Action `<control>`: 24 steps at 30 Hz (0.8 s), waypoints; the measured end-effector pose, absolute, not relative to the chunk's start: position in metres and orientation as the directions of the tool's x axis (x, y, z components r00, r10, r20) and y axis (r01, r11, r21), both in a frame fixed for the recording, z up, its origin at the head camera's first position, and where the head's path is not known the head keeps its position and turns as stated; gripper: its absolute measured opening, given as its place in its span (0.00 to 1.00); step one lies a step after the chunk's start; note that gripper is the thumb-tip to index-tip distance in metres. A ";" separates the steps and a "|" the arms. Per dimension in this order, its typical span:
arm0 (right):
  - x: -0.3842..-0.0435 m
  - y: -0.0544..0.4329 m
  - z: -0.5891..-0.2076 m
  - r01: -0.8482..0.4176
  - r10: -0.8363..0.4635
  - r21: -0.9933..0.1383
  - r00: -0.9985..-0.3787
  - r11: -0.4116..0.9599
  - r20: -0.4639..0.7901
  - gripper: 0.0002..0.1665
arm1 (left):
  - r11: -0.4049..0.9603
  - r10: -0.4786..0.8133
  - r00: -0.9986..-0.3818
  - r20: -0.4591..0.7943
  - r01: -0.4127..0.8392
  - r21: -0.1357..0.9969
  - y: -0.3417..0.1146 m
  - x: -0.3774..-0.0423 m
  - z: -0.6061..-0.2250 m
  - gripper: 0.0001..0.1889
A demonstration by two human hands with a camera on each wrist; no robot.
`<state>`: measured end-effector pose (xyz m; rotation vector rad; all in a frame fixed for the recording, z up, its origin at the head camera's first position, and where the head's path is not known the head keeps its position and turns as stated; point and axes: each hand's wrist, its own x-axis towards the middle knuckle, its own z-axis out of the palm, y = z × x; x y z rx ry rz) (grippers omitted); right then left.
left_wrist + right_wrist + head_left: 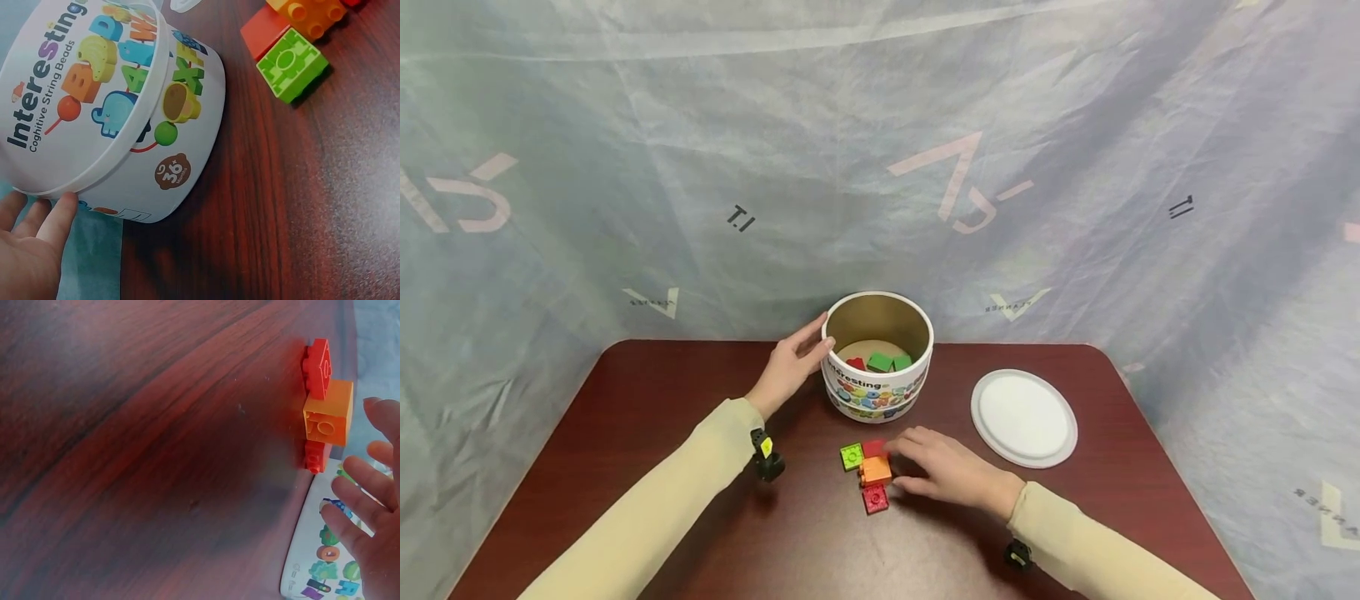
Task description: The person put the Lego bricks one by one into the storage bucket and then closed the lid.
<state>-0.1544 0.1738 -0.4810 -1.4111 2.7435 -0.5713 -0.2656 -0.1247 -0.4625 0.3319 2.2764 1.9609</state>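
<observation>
The orange block [877,472] lies on its side on the bench [805,546], studs pointing left, between two red blocks [876,499]; their row's long axis runs away from the person. The right hand [943,471], fingers relaxed, hovers beside it; the left hand [786,367] rests straight fingers against the upright bucket [895,398].

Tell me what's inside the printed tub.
Inside the tub, a red block and green blocks show; its near side hides the front of the bottom and anything lying there.
</observation>
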 end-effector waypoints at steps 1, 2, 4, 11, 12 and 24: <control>-0.154 0.174 -0.481 -0.785 -0.786 -0.322 -0.597 0.530 0.160 0.25 | 0.142 0.240 -0.969 0.051 0.087 0.986 -0.124 -0.266 -0.462 0.33; -0.154 0.173 -0.481 -0.784 -0.786 -0.322 -0.598 0.531 0.159 0.26 | 0.145 0.241 -0.969 0.048 0.085 0.986 -0.123 -0.266 -0.461 0.33; -0.154 0.173 -0.481 -0.786 -0.787 -0.315 -0.597 0.532 0.158 0.27 | 0.151 0.245 -0.969 0.042 0.081 0.985 -0.122 -0.266 -0.461 0.33; -0.158 0.171 -0.481 -0.796 -0.794 -0.292 -0.587 0.531 0.156 0.27 | 0.159 0.240 -0.969 0.054 0.094 0.983 -0.122 -0.269 -0.458 0.33; -0.159 0.170 -0.481 -0.795 -0.794 -0.294 -0.588 0.532 0.153 0.27 | 0.158 0.239 -0.970 0.055 0.094 0.983 -0.122 -0.269 -0.457 0.33; -0.155 0.166 -0.488 -0.798 -0.806 -0.288 -0.579 0.528 0.126 0.25 | 0.147 0.240 -0.970 0.046 0.083 0.986 -0.123 -0.264 -0.460 0.33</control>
